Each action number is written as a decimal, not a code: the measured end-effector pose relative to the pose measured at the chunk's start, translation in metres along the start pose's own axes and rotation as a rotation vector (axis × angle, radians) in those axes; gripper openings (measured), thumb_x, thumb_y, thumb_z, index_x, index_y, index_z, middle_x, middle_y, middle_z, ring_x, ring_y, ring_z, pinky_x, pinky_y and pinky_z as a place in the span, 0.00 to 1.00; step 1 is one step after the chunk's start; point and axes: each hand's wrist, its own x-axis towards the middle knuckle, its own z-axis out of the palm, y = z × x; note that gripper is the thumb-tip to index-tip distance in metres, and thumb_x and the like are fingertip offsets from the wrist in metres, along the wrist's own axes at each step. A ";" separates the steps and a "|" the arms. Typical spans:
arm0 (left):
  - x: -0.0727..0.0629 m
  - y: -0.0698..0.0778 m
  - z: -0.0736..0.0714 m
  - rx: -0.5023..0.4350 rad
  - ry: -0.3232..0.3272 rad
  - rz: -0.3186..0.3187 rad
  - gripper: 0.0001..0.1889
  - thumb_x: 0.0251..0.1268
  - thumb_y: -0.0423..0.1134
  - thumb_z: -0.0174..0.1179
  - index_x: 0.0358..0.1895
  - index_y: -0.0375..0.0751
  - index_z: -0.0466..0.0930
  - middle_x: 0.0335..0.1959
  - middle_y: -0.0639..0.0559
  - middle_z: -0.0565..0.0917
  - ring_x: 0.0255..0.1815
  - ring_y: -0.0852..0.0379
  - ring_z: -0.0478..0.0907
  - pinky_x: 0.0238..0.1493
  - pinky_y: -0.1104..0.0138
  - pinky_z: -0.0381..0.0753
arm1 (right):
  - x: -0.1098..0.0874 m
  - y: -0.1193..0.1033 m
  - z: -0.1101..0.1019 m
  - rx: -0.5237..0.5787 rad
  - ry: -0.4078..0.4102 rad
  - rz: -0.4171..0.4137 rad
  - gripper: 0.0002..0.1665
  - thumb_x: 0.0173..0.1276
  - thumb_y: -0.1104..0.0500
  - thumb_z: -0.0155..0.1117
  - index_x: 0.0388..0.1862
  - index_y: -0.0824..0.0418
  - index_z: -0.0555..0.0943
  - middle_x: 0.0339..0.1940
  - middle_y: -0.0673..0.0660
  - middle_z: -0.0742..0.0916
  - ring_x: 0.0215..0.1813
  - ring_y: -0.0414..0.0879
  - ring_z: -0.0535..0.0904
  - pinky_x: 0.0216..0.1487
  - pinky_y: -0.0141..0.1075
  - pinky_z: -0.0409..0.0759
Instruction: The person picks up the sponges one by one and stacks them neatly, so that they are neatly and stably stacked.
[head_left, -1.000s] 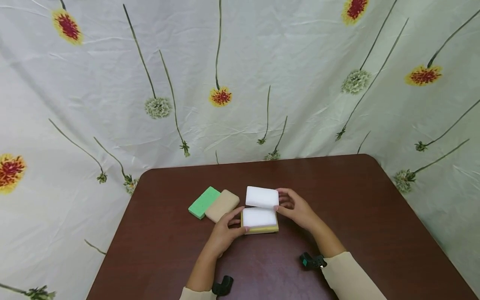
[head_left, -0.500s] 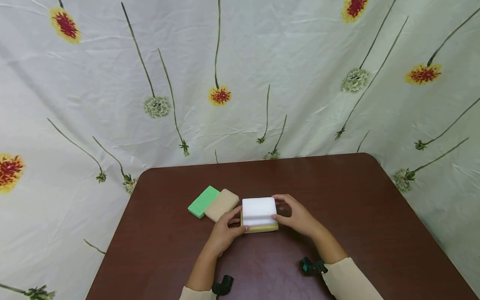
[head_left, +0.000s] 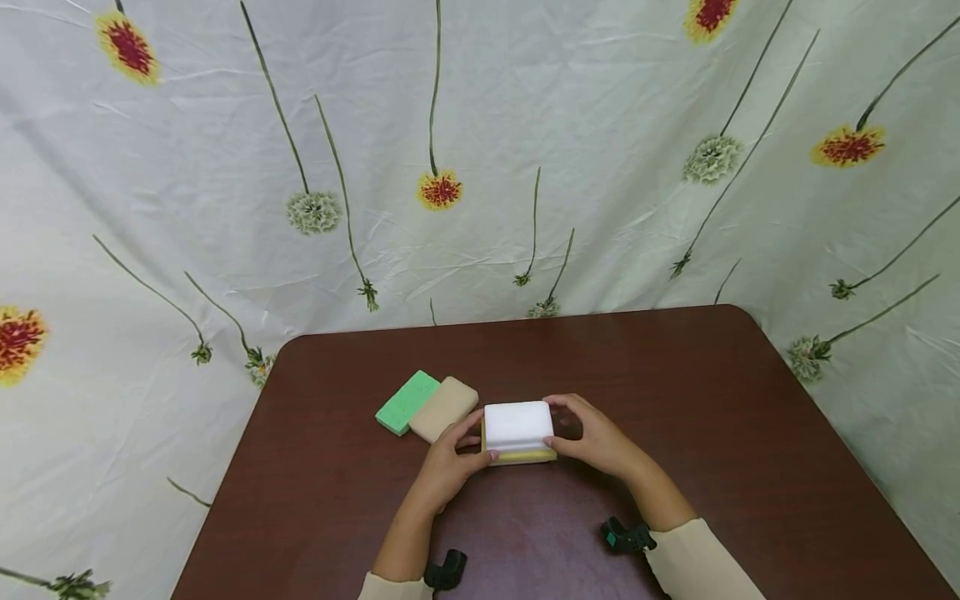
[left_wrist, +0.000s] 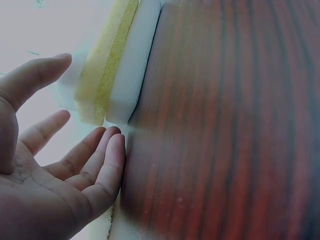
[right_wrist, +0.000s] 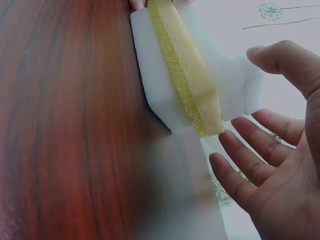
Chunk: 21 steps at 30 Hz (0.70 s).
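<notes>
A stack of sponges stands in front of me. Its upper white sponge [head_left: 517,423] lies over more white, with a yellow sponge [right_wrist: 175,70] below and a white block [right_wrist: 152,75] at the bottom. My right hand [head_left: 596,435] holds the upper white sponge at its right end, thumb at the front and fingers at the back. On the other side, my left hand [head_left: 448,467] braces the stack's left end, thumb near the front corner and index finger near the back. Its loosely extended fingers [left_wrist: 112,162] show beside the stack in the left wrist view.
Left of the stack, a beige sponge [head_left: 444,410] leans over part of a green sponge [head_left: 407,403]. All stand on a dark red-brown table [head_left: 637,358]. A flower-patterned white cloth [head_left: 615,167] hangs behind it.
The right hand has brought the upper white sponge toward me, from behind the stack to lying on top of it. The left hand has stayed at the stack's left end.
</notes>
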 end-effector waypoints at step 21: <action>0.001 0.000 -0.001 -0.016 0.003 -0.012 0.37 0.61 0.41 0.72 0.75 0.57 0.69 0.73 0.44 0.70 0.66 0.42 0.73 0.52 0.60 0.82 | 0.001 0.005 0.005 0.075 -0.024 0.046 0.41 0.63 0.54 0.76 0.73 0.57 0.69 0.71 0.62 0.75 0.67 0.63 0.78 0.63 0.52 0.80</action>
